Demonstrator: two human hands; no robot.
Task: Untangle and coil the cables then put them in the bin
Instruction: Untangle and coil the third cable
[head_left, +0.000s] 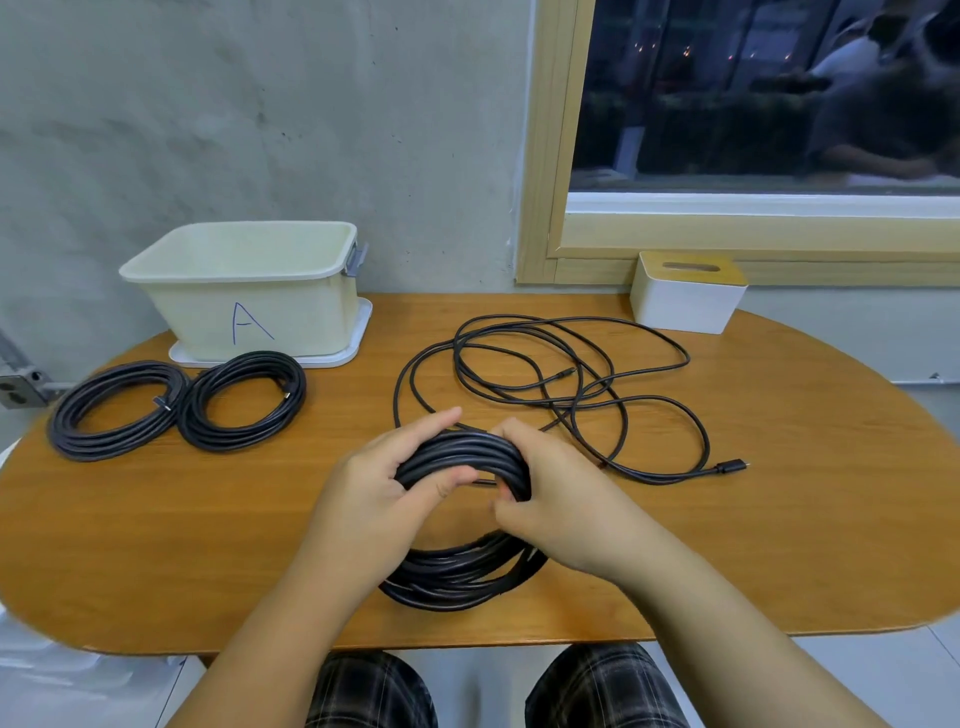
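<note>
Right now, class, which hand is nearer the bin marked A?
Left. The left hand grips the coil on the side toward the bin; the right hand is farther right.

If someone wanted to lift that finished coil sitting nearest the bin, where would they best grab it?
Probably across the bundled strands on the near side of the right-hand finished coil, coming from above. It lies flat on the table, so fingers can slip into its open middle and close round the whole bundle. The far side sits close to the bin, leaving less room.
</note>
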